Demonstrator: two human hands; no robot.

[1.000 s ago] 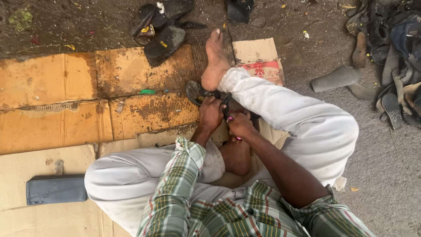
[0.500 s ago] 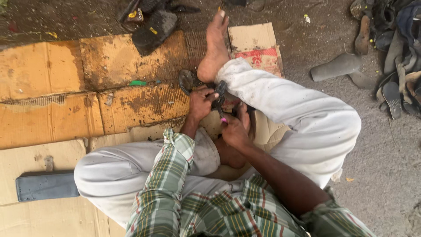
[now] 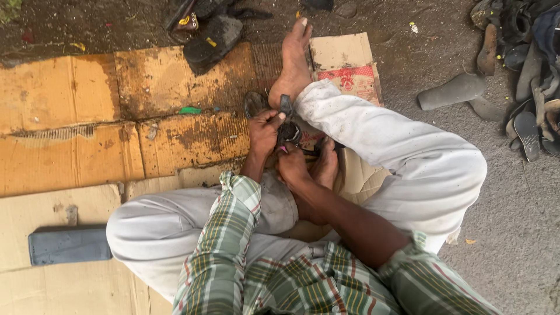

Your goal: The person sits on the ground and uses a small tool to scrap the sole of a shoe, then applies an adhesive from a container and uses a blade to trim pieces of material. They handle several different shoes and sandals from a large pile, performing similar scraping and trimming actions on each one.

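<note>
Left hand point(image 3: 263, 132) pinches a dark strap point(image 3: 286, 105) of the black sandal point(image 3: 284, 129); right hand point(image 3: 291, 165) grips the sandal's near edge, above worn cardboard point(image 3: 87, 111).

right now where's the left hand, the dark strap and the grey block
left hand point(image 3: 265, 131), head view, back of the hand
dark strap point(image 3: 286, 105), head view, upper end
grey block point(image 3: 69, 245), head view, middle of top face

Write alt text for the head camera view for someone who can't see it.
A person sitting on flattened cardboard grips a small dark sandal piece with the left hand and right hand, braced beside a bare foot. Worn sandals lie beyond; a grey block rests at left.
</note>
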